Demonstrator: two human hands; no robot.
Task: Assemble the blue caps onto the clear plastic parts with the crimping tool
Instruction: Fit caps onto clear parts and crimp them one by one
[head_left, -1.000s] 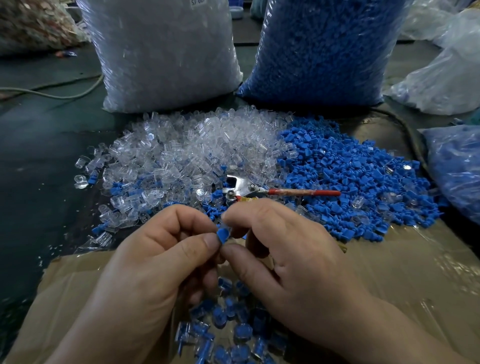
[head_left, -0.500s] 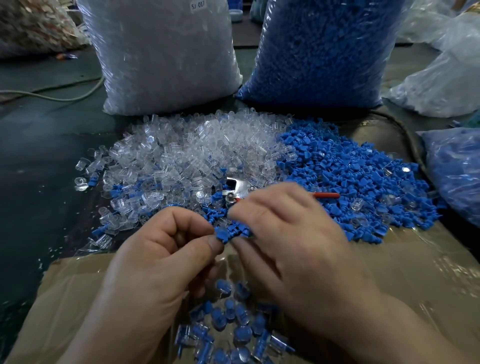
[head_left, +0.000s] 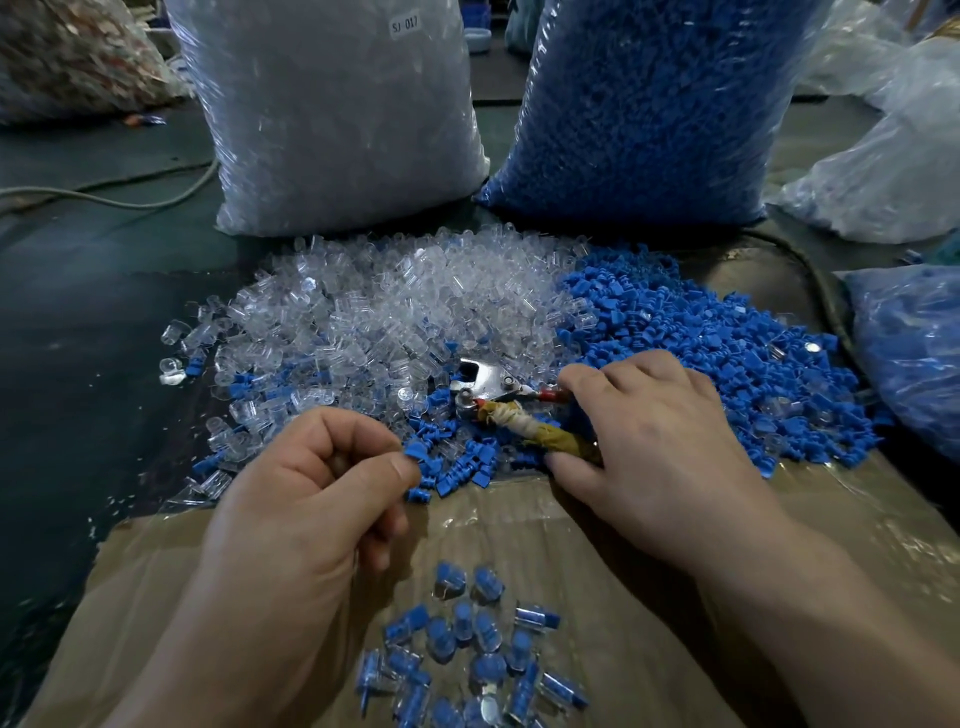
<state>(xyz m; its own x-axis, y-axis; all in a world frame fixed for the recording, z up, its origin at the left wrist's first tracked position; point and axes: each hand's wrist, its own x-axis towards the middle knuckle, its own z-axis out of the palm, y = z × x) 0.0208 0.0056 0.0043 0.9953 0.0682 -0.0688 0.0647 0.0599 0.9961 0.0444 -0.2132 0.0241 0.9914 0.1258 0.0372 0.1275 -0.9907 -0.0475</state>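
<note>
My left hand (head_left: 306, 493) pinches a blue-capped part (head_left: 415, 451) between thumb and forefinger, just above the cardboard's far edge. My right hand (head_left: 654, 436) lies over the crimping tool (head_left: 498, 395), thumb and fingers curling round its cloth-wrapped and red handles; the metal jaws stick out to the left. Behind lie a heap of clear plastic parts (head_left: 395, 312) and, to its right, a heap of blue caps (head_left: 701, 332). A small group of assembled pieces (head_left: 467, 654) rests on the cardboard near me.
A cardboard sheet (head_left: 597, 545) covers the near surface. Two big plastic sacks stand at the back, one of clear parts (head_left: 332, 114) and one of blue caps (head_left: 649, 104). More bags sit at the right (head_left: 909, 358), and a cable (head_left: 104, 197) runs at far left.
My right hand left the capped part and moved right and away onto the crimping tool's handles. My left hand kept the part and shifted slightly left.
</note>
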